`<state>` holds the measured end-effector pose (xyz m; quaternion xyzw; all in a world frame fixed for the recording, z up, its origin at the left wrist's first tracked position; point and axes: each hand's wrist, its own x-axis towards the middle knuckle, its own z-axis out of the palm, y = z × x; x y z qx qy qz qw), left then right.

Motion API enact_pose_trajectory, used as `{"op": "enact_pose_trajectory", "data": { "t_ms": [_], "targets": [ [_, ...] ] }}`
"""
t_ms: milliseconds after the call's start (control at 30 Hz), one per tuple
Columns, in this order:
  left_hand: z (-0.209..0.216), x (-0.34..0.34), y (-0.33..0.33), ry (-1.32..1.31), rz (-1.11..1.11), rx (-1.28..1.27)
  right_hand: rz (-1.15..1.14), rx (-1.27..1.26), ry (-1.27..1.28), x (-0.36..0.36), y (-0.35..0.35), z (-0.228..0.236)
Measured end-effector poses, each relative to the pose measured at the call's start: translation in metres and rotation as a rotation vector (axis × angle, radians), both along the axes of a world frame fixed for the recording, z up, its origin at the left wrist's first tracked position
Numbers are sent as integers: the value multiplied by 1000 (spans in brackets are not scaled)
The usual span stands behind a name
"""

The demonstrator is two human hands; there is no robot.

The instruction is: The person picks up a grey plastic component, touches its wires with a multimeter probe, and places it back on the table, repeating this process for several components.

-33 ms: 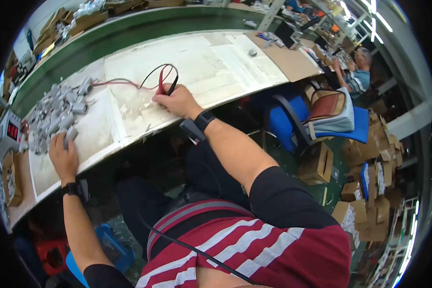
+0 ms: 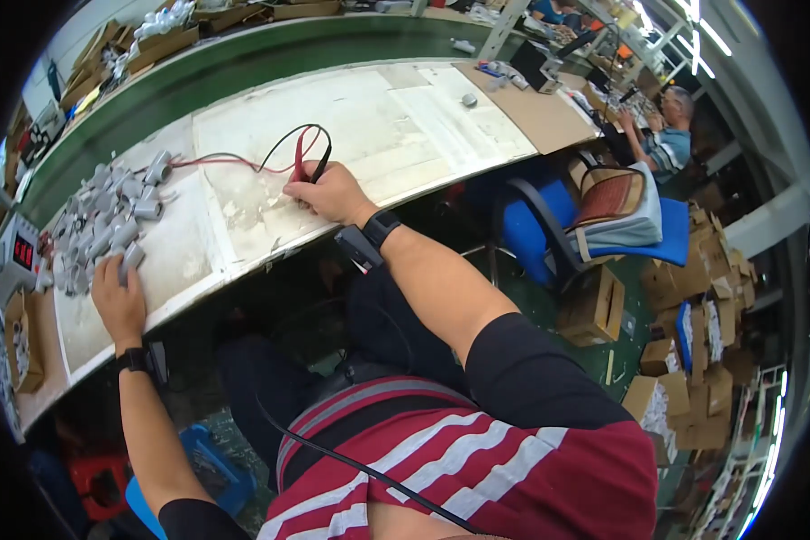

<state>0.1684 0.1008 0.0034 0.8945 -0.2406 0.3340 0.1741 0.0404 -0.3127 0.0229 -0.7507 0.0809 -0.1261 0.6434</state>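
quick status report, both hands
Right hand: holding slim red and black probes. Left hand: touching small grey plastic cylinder. Possible obstruction: heaped grey cylinders beyond it.

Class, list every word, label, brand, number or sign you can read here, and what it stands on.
No text reads clearly enough to quote.
Digital display at the left of the bench: lit red digits, too small and blurred.
Grey parts piled on the bench: no lettering visible.
Red probe and black probe in the right hand: no legible marking.
Cardboard box: no legible print.
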Motion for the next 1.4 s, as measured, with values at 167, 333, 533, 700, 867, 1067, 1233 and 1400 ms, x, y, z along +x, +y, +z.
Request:
{"op": "enact_pose_trajectory", "data": {
  "t_ms": [167, 333, 533, 700, 867, 1067, 1233, 1400],
  "targets": [
    [7, -2, -5, 39, -37, -21, -26, -124, -135, -3, 2, -5],
    [1, 1, -3, 30, -4, -13, -15, 74, -73, 1, 0, -9],
    [0, 4, -2, 31, 1, -12, -49, -10, -111, 2, 3, -7],
    [2, 5, -3, 41, -4, -4, -30, 60, -78, 1, -1, -5],
    [2, 1, -4, 36, -9, -25, -15, 131, -60, -1, -1, -5],
    [2, -5, -4, 6, 20, 4, -36, 114, -28, -2, 0, 3],
    [9, -4, -11, 19, 13, -11, -50, 160, -24, -2, -10, -2],
    [6, 7, -11, 31, 1, -14, -27, 5, -95, 9, -2, -12]
  ]
}}
